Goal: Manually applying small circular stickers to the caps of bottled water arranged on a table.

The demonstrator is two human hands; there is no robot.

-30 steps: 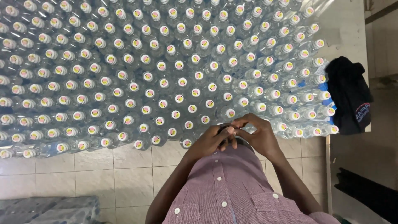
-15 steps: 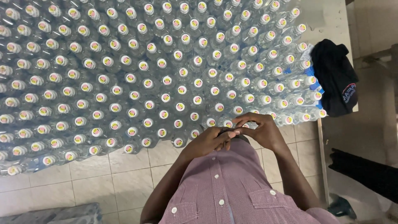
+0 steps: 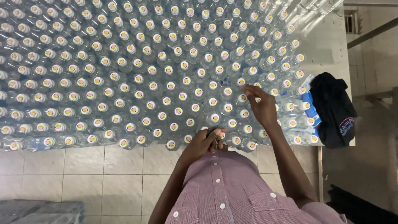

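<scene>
Bottles point(image 3: 166, 74), way too many to count, packed on counter point(image 3: 327, 45) above tiled floor point(image 3: 83, 174). Right hand point(image 3: 261, 105) open over caps, left hand point(image 3: 203, 143) gripping small dark object point(image 3: 212, 132).

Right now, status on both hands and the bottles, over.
Right hand out over the capped bottles, fingers at one cap. Left hand at the near row, closed on a small dark thing. Dark cloth at table edge, clear of both.
</scene>
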